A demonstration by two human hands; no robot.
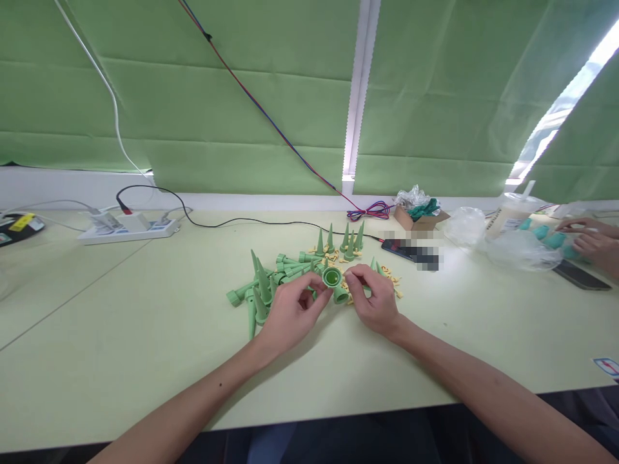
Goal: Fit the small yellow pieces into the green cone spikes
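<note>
My left hand (300,304) pinches a green plastic spike (332,277) by its round, hollow end, which faces up toward me. Close to the rim on the other side, my right hand (373,298) has thumb and forefinger pressed together; whatever is between them is too small to make out. Just below the held piece, another green spike (341,296) shows its open end. A pile of green spikes (261,283) lies left of and behind my left hand, some upright and others on their sides. Small yellow plastic parts (387,274) are scattered behind my right hand.
A phone (403,250) on a black cable lies behind my right hand. Farther back are a small cardboard box (420,219) and coiled wires (370,211). A drink cup (510,216) and another person's hands (597,238) are at right, a power strip (128,230) at left.
</note>
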